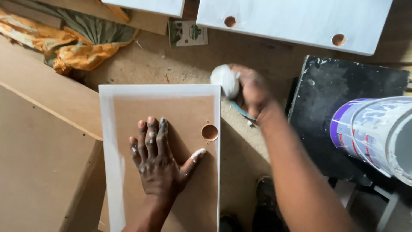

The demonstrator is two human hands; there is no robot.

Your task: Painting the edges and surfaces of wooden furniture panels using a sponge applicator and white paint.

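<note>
A brown board panel (128, 111) with white-painted edges and a round hole (210, 132) near its right side lies in front of me. My left hand (161, 159) rests flat on its middle, fingers spread and smeared with white paint. My right hand (253, 92) hovers just past the panel's upper right corner, closed around a white paint-soaked sponge (224, 79) with a blue part showing below the hand.
An open paint bucket (377, 133) stands on a black paint-spattered board (343, 99) at the right. A white-painted panel with two holes (296, 19) lies at the back. Bare boards (43, 141) sit at left, an orange patterned cloth (73, 43) behind them. The floor is dusty.
</note>
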